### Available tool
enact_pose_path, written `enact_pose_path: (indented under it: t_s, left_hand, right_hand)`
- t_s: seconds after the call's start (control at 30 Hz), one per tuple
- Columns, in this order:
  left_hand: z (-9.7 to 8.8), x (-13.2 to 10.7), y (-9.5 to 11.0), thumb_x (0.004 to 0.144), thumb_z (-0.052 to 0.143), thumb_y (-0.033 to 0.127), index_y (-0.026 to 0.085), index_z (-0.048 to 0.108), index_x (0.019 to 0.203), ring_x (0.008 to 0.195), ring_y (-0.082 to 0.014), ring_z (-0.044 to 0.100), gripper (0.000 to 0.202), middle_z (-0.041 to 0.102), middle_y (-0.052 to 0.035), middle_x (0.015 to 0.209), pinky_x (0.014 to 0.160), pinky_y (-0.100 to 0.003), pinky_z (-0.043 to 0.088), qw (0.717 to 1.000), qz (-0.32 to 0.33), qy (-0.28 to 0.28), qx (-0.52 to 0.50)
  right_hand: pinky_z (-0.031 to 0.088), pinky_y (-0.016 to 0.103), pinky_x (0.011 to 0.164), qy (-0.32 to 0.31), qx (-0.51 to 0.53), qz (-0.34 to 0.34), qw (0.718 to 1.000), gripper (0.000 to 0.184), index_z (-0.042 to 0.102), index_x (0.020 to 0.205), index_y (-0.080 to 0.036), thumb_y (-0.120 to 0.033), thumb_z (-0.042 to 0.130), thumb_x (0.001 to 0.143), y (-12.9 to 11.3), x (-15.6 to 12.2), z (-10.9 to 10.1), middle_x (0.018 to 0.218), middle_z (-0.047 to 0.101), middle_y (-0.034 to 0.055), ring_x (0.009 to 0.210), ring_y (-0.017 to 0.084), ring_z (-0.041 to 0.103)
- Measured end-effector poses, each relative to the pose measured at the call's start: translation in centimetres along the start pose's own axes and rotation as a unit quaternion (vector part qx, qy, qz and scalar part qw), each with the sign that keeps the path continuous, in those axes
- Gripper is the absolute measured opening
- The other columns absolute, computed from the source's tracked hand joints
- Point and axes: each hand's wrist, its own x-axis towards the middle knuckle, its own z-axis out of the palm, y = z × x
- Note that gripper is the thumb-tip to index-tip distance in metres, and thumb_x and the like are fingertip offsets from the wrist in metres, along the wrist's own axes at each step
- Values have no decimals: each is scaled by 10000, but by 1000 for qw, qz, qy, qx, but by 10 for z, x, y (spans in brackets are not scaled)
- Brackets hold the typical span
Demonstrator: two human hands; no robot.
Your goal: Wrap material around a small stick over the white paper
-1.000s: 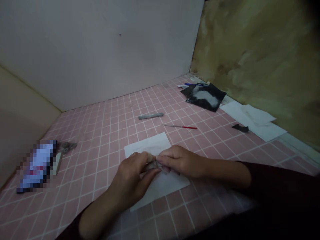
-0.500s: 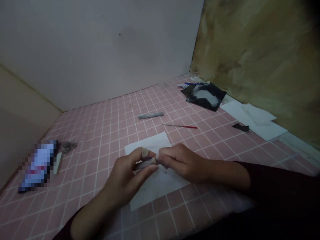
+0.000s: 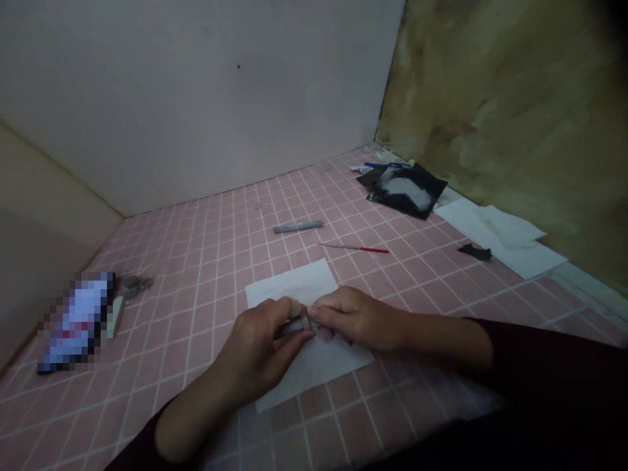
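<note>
here, left hand (image 3: 260, 335) pinches a small piece (image 3: 306, 322) — right hand (image 3: 360, 318) pinched beside it (contents hidden)

no text or number can be read; reddish marks (image 3: 73, 331) on the pixelated blue object (image 3: 81, 307) stay illegible.

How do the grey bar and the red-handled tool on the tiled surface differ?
The grey bar is thicker; the red-handled tool is slender. The bar looks grey throughout, while the tool joins a red handle to a thin, greyish shaft. In the picture the bar rises slightly rightward; the tool drops. Both lie flat on the pink tiled surface.
</note>
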Motion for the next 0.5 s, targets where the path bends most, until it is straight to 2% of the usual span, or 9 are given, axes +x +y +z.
enact_pose_path:
  t_s: [0.1,0.17,0.2,0.27,0.33,0.37,0.4,0.43,0.5]
  left_hand:
    - [-6,4,1,862,597,304,174,561,916,713,-139,607,145,650,-22,816,626,-246,473,986,-63,-57,-142]
    - [-10,5,2,864,594,318,168,545,899,723,-143,611,161,646,-24,814,615,-242,479,971,-83,-92,-205]
    - [-10,5,2,868,588,313,167,541,896,717,-142,607,156,640,-23,806,610,-242,476,971,-79,-98,-205]
    - [-7,2,2,872,580,281,168,548,897,698,-139,588,120,624,-16,786,613,-251,461,989,-44,-66,-128]
    - [0,-1,0,868,576,235,171,563,906,692,-144,566,75,612,-16,775,638,-275,443,1000,21,11,5]
    - [4,-3,0,867,568,212,167,566,873,702,-157,557,45,602,-20,755,657,-296,436,995,58,55,64]
    - [7,-3,-1,868,563,206,166,572,863,715,-166,553,41,603,-25,753,680,-314,433,989,87,65,97]
    - [9,-4,-1,871,562,213,163,575,873,734,-173,561,52,615,-33,773,697,-323,437,988,94,62,101]
    - [7,-2,-3,859,595,269,149,574,911,720,-162,579,133,629,-35,780,662,-290,450,997,52,35,35]
  right_hand:
    - [350,270,598,94,-178,-127,971,331,512,713,-160,-319,354,956,3,-4,6,646,517,9,596,120,459]
    - [341,288,603,111,-252,-189,942,296,521,733,-159,-293,361,943,4,-6,9,667,532,26,610,133,452]
    - [343,290,607,115,-257,-193,940,293,520,733,-159,-292,360,940,4,-5,9,670,533,29,615,136,454]
    - [353,275,600,105,-192,-144,965,325,505,707,-164,-319,352,948,3,-3,7,646,515,15,601,126,461]
    - [359,244,548,48,-54,-52,996,396,471,659,-173,-373,313,963,0,-1,4,586,467,-15,531,104,443]
    - [357,228,514,2,19,-11,1000,431,451,628,-178,-397,294,965,-1,0,2,553,438,-28,493,95,429]
    - [345,223,470,-23,68,27,997,452,424,618,-187,-419,258,968,-2,0,2,527,406,-39,445,89,391]
    - [337,223,451,-16,78,49,996,455,415,617,-192,-430,251,968,-2,-1,2,521,395,-43,431,90,382]
    - [372,236,520,30,-8,27,999,427,442,630,-187,-390,290,973,-2,-3,5,561,457,-20,510,109,461]
